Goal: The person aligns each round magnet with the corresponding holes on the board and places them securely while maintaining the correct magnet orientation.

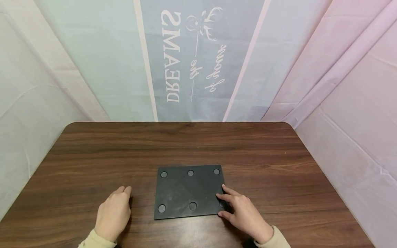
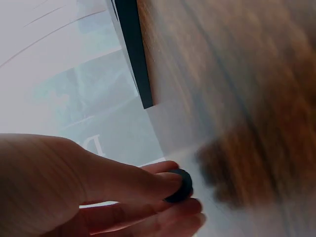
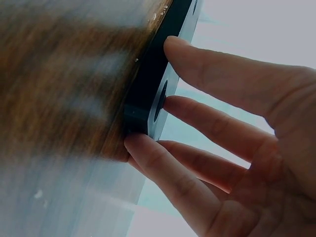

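A flat black rectangular plate [image 1: 183, 189] lies on the table, with round grey spots along its far and near sides. At its near right corner, my right hand [image 1: 243, 210] touches it with extended fingers. In the right wrist view, the thumb meets one edge of the plate [image 3: 143, 89], a fingertip touches the round dark spot [image 3: 161, 101], and another finger lies against the corner. Left of the plate, my left hand [image 1: 113, 213] is held low by the table. Its thumb and fingers pinch a small black round disc [image 2: 183, 186], which the head view hides.
The brown wood-grain table [image 1: 263, 155] has rounded far corners. Behind it hangs a printed cloth [image 1: 198, 69] with mirrored lettering. Pale cloth walls [image 1: 356, 113] close in both sides.
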`<state>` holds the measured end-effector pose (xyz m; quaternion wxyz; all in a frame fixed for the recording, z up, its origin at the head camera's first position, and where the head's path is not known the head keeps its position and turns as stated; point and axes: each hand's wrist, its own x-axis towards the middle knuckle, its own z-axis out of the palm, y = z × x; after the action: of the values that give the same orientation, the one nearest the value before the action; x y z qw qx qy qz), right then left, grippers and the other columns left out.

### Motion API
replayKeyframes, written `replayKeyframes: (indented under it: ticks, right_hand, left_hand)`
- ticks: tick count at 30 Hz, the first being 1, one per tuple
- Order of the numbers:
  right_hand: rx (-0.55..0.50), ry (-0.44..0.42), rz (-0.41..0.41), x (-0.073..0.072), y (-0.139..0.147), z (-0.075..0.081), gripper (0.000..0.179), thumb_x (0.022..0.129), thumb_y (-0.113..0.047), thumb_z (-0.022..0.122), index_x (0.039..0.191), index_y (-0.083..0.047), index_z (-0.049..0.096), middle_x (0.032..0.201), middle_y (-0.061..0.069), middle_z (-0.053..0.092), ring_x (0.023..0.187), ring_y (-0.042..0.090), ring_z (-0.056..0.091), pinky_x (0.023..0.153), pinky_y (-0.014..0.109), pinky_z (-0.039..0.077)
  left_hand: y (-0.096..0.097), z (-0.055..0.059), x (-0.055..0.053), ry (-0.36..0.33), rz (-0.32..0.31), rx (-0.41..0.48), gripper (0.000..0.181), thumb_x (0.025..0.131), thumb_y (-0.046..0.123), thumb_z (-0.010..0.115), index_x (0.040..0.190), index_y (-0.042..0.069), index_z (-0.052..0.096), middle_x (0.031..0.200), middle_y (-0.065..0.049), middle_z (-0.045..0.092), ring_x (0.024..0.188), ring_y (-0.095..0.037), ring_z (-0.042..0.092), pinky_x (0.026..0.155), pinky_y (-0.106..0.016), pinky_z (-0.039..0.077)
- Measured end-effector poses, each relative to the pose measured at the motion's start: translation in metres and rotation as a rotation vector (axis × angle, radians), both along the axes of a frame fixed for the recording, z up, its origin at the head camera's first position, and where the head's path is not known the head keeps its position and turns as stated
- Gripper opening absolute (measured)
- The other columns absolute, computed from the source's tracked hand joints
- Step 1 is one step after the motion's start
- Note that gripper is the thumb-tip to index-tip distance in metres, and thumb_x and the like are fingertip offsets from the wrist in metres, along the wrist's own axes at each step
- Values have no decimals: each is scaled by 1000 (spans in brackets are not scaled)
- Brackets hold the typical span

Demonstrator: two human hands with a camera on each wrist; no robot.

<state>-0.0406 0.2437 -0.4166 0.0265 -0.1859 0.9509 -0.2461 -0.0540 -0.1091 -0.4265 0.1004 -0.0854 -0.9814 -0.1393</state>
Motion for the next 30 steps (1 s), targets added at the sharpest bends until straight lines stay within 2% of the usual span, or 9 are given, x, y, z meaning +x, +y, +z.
replayKeyframes:
  ticks: [4,7,9,11,17,23,30]
  right_hand:
    - [-5,-17,-1,0,0,0,46,76,-15,81,120,-6,68,136,23,53,110,35,62,80,45,55]
    - [-8,-26,-3,0,1,0,46,76,-16,81,120,-7,68,136,23,53,109,34,63,79,44,55]
    - [-7,-26,-5,0,1,0,46,76,-16,81,120,-7,68,136,23,53,109,35,63,79,45,55]
    - [-6,-27,-7,0,1,0,46,76,-16,81,120,-7,68,136,22,53,110,35,63,80,46,55]
    - [4,-22,-7,0,0,0,46,77,-17,81,120,-7,68,137,22,53,108,33,64,79,44,55]
    - [17,-1,-7,0,0,0,46,76,-17,81,119,-8,68,136,21,54,99,26,68,75,40,55]
    - [12,-6,-8,-1,0,0,46,76,-17,81,119,-8,68,136,21,54,107,32,65,79,44,55]
  left_hand:
    - [4,0,0,55,-17,15,18,76,-17,62,91,-9,66,71,-10,60,63,-26,60,42,-32,45]
    - [8,0,-1,96,-27,28,13,76,-15,65,83,-3,65,68,-7,58,62,-22,57,45,-30,45]
    - [11,0,-2,109,-35,40,16,76,-13,67,76,2,61,65,-3,53,60,-18,51,45,-30,42]
    - [13,0,-2,128,-44,55,20,75,-12,69,73,5,59,66,-2,54,63,-18,52,48,-31,44]
    - [22,1,-2,163,-64,96,24,72,-10,73,74,8,58,69,0,55,68,-18,54,55,-35,48]
    - [30,3,-2,159,-71,128,24,72,-9,75,76,8,59,71,0,52,67,-18,56,55,-36,48]
    - [38,4,-2,185,-84,148,25,71,-9,76,76,8,59,72,1,51,65,-19,57,54,-36,48]
